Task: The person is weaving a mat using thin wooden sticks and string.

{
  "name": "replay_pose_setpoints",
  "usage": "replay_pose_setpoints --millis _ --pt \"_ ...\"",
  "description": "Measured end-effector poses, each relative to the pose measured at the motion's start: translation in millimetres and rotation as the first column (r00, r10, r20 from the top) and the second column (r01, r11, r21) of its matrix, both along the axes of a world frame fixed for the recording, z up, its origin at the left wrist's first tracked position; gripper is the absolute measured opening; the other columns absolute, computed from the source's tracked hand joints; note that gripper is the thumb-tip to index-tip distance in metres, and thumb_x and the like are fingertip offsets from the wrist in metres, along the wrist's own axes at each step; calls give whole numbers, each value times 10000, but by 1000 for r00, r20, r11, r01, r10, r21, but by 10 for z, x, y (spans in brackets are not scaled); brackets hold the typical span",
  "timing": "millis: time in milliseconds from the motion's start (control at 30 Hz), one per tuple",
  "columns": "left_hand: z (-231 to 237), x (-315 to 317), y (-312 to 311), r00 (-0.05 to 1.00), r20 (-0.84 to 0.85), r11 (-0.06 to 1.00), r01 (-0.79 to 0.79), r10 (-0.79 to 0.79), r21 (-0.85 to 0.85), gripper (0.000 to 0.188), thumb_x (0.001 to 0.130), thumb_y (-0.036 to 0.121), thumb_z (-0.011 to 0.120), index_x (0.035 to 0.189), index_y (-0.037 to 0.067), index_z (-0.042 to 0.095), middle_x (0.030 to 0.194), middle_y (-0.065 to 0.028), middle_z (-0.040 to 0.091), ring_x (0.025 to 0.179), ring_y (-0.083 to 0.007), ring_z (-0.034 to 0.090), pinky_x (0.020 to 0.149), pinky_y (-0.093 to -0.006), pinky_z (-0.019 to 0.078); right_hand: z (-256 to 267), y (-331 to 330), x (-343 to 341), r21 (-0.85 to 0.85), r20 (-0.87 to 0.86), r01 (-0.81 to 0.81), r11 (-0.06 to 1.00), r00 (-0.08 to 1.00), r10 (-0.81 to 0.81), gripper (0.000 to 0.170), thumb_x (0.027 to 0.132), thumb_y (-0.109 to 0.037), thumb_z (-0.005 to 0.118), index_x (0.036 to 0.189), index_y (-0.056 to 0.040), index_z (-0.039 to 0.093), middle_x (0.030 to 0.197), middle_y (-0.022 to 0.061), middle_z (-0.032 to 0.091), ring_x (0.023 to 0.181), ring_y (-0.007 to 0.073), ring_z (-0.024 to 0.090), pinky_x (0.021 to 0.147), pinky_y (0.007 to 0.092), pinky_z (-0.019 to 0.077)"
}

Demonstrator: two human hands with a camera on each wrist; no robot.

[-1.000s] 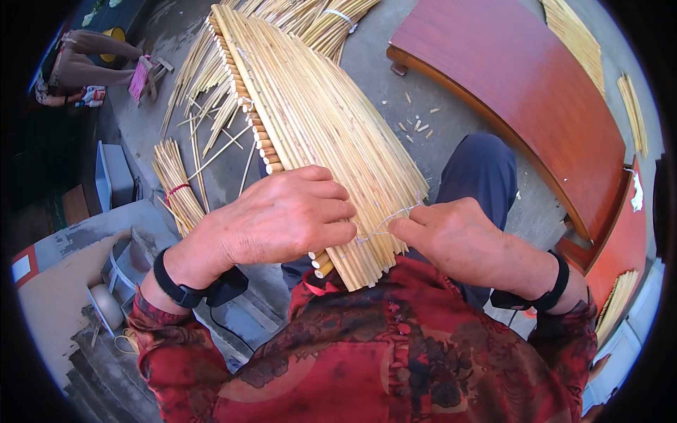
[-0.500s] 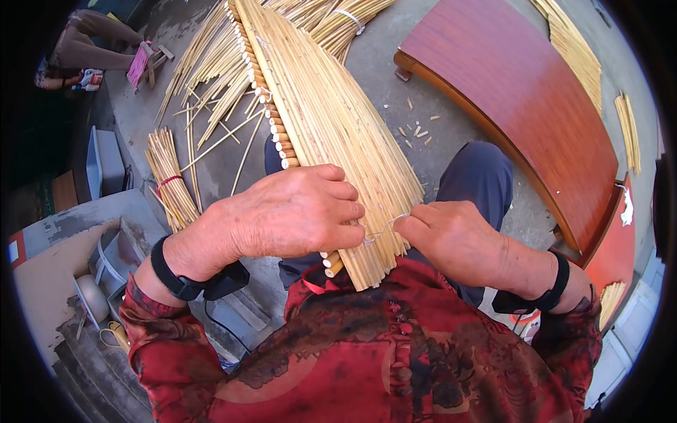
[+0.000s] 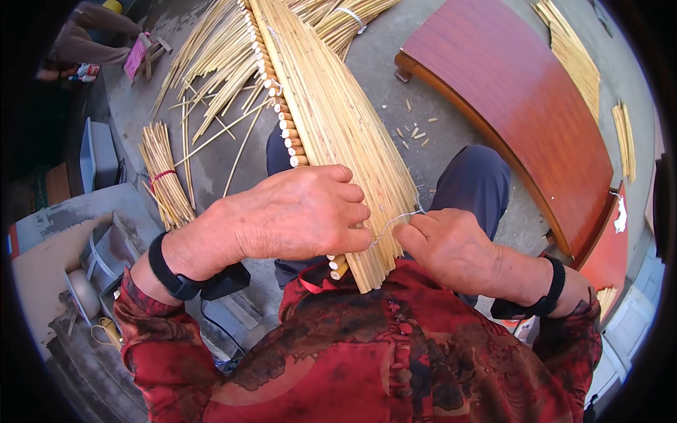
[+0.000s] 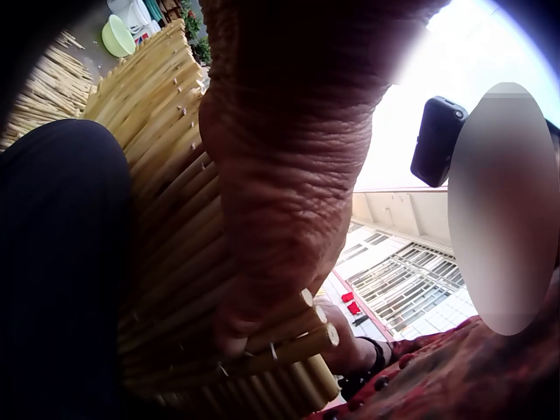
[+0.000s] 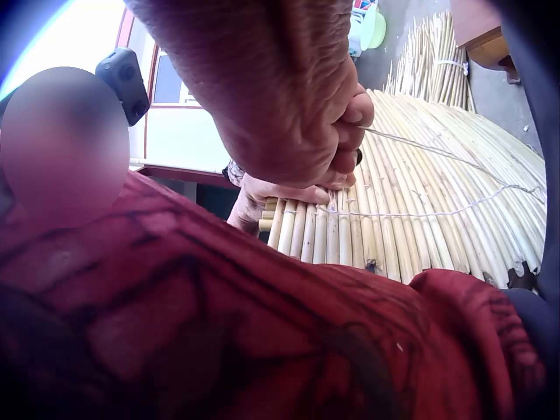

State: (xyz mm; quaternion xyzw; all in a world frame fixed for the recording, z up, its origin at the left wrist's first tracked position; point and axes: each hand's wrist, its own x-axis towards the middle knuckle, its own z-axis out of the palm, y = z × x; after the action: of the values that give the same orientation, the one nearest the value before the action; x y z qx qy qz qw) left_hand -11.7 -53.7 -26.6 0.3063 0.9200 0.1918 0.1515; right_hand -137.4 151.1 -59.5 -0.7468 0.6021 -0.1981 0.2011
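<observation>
Far to the left of the long, fanning mat of pale tan, stick-like stalks (image 3: pixel 345 134), a strip of bright pink cloth (image 3: pixel 135 58) lies over a small wooden stool (image 3: pixel 149 67), and a grey-blue rectangular plastic bin (image 3: pixel 99 155) stands on the ground. Nearer the mat's left side is an upright-looking bundle of thin tan stalks bound with a red tie (image 3: pixel 162 173); loose straw-coloured stalks (image 3: pixel 211 70) spread beyond it. The left hand (image 3: pixel 300 211) clamps the near part of the mat at its left edge, fingers curled over the top and a digit pressed to the underside. The mat lies in front of the red-and-black patterned shirt (image 3: pixel 317 352), between the dark blue trouser knees, a row of round cut ends along its left side. Over its near right part runs a thin white string (image 3: pixel 395 218), pinched in the curled fingers of the right hand (image 3: pixel 448 247), which is a little apart from the left. Right of the mat stands a curved, glossy red-brown wooden tabletop (image 3: pixel 508 106), with a slim group of yellowish stalks (image 3: pixel 624 141) farther right.
</observation>
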Motion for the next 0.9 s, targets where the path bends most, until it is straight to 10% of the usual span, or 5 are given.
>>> replay_pose_setpoints --millis 900 --pt "-80 -25 159 981 -192 999 21 -27 -35 128 685 186 593 735 96 516 719 -22 510 778 -190 552 796 -362 415 23 58 -187 165 87 12 986 996 -27 131 726 -30 560 847 -46 515 751 105 546 687 294 613 560 365 503"
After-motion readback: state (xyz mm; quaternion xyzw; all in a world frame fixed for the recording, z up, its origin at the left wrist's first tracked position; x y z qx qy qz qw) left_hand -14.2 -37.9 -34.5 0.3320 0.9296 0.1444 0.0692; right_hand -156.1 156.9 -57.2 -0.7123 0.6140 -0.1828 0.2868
